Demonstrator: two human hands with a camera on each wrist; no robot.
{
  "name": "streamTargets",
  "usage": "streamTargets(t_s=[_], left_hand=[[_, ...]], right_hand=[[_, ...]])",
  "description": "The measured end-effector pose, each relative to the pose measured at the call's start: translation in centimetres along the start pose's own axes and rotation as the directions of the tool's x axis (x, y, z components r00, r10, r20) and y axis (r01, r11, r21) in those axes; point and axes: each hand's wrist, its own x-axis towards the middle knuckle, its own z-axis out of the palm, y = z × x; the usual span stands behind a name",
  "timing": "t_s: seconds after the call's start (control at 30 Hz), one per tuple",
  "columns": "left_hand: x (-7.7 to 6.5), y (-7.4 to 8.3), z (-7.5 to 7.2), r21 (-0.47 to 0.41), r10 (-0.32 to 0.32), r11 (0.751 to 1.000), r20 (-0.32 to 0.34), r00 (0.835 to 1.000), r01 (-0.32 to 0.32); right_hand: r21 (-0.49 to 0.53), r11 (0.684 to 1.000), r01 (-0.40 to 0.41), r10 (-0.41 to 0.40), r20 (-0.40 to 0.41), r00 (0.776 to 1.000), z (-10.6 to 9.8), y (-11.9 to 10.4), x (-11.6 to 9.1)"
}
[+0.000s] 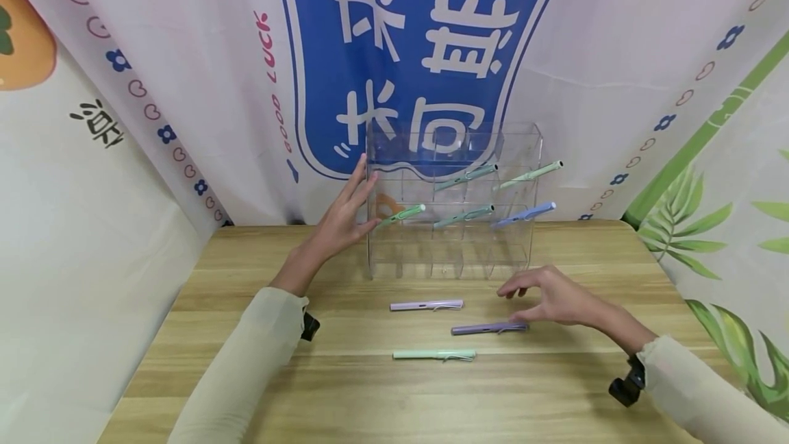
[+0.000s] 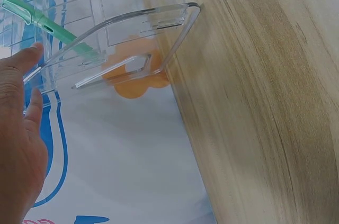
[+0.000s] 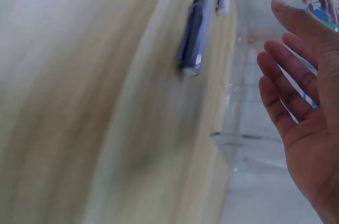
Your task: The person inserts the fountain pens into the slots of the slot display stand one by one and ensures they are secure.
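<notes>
My left hand (image 1: 339, 225) touches the left side of a clear acrylic pen rack (image 1: 446, 269), fingers extended along its edge and thumb near the green pen (image 1: 403, 213). Beside the rack's lower right front, my right hand (image 1: 557, 297) hovers with spread, loosely bent fingers and holds nothing. Nearest to it lies a purple pen (image 1: 487, 328), which also shows in the right wrist view. A lilac pen (image 1: 425, 305) and a mint pen (image 1: 433, 355) lie on the table too. Slanting out of the rack are two teal pens, a pale green pen (image 1: 530, 175) and a blue pen (image 1: 524, 214).
The rack stands near the back of a wooden table (image 1: 345, 389). Right behind it hangs a printed curtain (image 1: 246, 88) with a large blue panel. More printed cloth borders the table on the left and right.
</notes>
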Motion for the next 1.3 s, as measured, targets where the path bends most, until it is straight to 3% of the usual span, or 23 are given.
streamTargets(t_s=[0.37,0.63,1.3], left_hand=[[-0.1,0.0,0.0,0.002,0.01,1.0,-0.001,1.0,-0.01],[-0.1,-0.1,0.1,0.006,0.017,1.0,-0.003,1.0,-0.017],[-0.1,-0.1,0.1,0.017,0.042,0.999,-0.021,0.999,-0.042]], right_hand=[[0.026,1.0,0.0,0.001,-0.021,1.0,1.4,1.5,-2.5],[0.011,0.999,-0.048,0.049,-0.024,0.999,2.3,1.9,-3.6],[0.069,0.997,-0.033,0.037,-0.049,0.998,4.2,2.8,-3.6]])
